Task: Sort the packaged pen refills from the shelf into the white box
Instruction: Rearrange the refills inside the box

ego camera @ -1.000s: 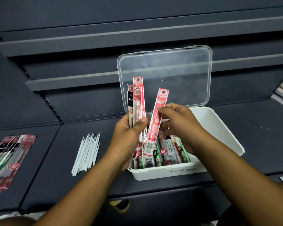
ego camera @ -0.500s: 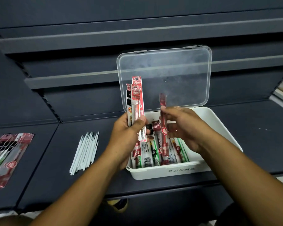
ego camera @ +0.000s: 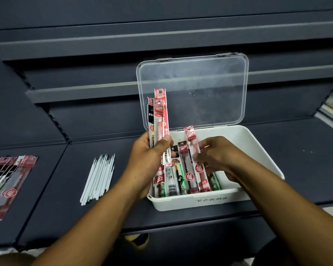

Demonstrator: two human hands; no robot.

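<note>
The right hand (ego camera: 217, 158) pinches one red refill pack (ego camera: 197, 166) between thumb and fingers (ego camera: 200, 156) inside the white box (ego camera: 200, 201) — it should be lowered flat beside the packs lying there (ego camera: 171, 181), not across them. Its long axis runs from front wall to hinge, header end tilted up toward the lid (ego camera: 200, 89); the left hand (ego camera: 148, 162) grips an upright bundle of packs (ego camera: 161, 116) at the box's left edge.

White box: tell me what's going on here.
A person is filling the white box, its clear lid open. The left hand grips a bunch of packets upright over the box's left end. The right hand pinches a single packet, its lower end among those lying in the box. Other packets and loose white refills lie on the shelf to the left.
</note>
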